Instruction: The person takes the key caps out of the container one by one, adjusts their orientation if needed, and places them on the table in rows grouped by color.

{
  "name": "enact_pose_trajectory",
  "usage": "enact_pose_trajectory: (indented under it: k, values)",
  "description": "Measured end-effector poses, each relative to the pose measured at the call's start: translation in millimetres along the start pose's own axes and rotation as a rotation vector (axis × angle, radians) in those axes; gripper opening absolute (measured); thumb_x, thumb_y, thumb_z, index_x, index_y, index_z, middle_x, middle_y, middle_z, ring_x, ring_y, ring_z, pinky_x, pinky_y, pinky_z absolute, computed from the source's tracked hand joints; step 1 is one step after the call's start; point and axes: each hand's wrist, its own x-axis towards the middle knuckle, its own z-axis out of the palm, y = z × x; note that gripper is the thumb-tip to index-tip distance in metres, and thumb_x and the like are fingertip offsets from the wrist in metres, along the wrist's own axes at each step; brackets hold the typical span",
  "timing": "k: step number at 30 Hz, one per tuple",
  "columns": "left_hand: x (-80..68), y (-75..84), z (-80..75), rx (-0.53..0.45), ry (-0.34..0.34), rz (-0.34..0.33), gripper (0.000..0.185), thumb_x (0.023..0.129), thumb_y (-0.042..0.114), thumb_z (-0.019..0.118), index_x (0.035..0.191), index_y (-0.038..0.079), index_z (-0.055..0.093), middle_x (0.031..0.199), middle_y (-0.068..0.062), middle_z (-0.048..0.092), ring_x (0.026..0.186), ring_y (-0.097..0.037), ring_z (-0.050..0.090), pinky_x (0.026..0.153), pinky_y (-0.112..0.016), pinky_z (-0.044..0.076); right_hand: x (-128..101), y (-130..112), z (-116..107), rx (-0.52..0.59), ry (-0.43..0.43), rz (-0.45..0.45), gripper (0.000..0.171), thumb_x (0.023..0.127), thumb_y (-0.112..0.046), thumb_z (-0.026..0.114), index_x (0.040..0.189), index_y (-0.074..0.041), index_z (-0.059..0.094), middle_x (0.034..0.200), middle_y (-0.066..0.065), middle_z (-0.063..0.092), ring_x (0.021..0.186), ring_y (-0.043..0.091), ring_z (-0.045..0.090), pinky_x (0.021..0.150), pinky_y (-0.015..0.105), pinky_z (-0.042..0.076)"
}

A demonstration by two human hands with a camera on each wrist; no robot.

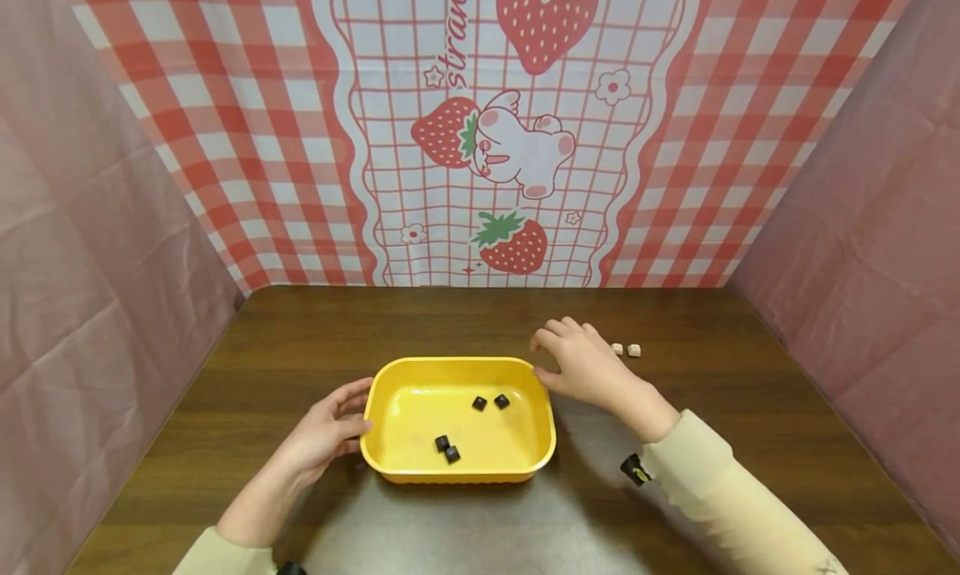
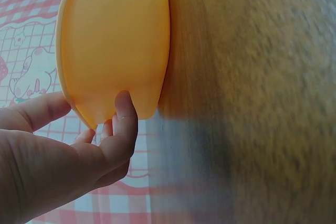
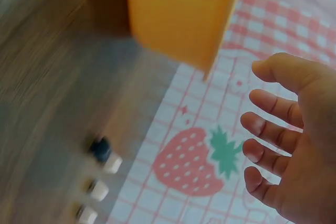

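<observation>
A yellow tray stands in the middle of the dark wooden table. Several small black cubes lie loose on its floor. My left hand touches the tray's left wall with relaxed fingers; in the left wrist view a fingertip lies on the tray's outer wall. My right hand hovers at the tray's far right corner, fingers spread and holding nothing. The right wrist view shows that hand open beside the tray.
Two small white cubes sit on the table just right of my right hand. The blurred right wrist view shows small white pieces and a dark one. A strawberry-print cloth and pink side curtains wall the table in.
</observation>
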Motion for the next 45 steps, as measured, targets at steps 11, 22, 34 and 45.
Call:
enact_pose_trajectory:
  k: [11,22,34,45]
  values:
    - [1.7,-4.4,-1.2,-0.002,-0.013,0.019,0.063,0.089,-0.006,0.052,0.146,0.0,0.025,0.14,-0.029,0.034,0.109,-0.028,0.056,0.076,-0.038,0.054,4.0,-40.3,1.2,0.104,-0.068,-0.103,0.027,0.078,-0.031,0.075,0.098,-0.018,0.064,0.097,-0.003,0.06,0.09,0.016,0.05,0.072,0.033,0.04]
    - [2.4,-4.4,-1.1,-0.001,-0.008,0.007,0.064,0.089,-0.005,0.053,0.146,0.001,0.025,0.141,-0.028,0.033,0.109,-0.027,0.056,0.076,-0.038,0.054,2.8,-66.0,25.2,0.1,-0.108,-0.29,0.026,0.079,-0.035,0.072,0.1,-0.021,0.063,0.096,-0.007,0.057,0.091,0.014,0.051,0.076,0.034,0.042]
    - [2.8,-3.9,-0.5,-0.002,0.002,-0.007,0.064,0.089,-0.005,0.053,0.146,0.002,0.026,0.141,-0.027,0.033,0.109,-0.027,0.056,0.077,-0.038,0.054,4.9,-84.7,53.5,0.11,-0.2,-0.391,0.025,0.082,-0.039,0.067,0.101,-0.024,0.062,0.097,-0.011,0.056,0.091,0.01,0.048,0.073,0.027,0.038]
    - [2.8,-3.0,-0.9,-0.006,0.0,0.001,0.063,0.089,-0.006,0.052,0.146,0.001,0.026,0.141,-0.028,0.034,0.109,-0.028,0.056,0.077,-0.038,0.054,10.4,-90.9,64.5,0.099,-0.281,-0.43,0.02,0.084,-0.039,0.067,0.099,-0.026,0.064,0.093,-0.012,0.054,0.085,0.006,0.044,0.071,0.023,0.036]
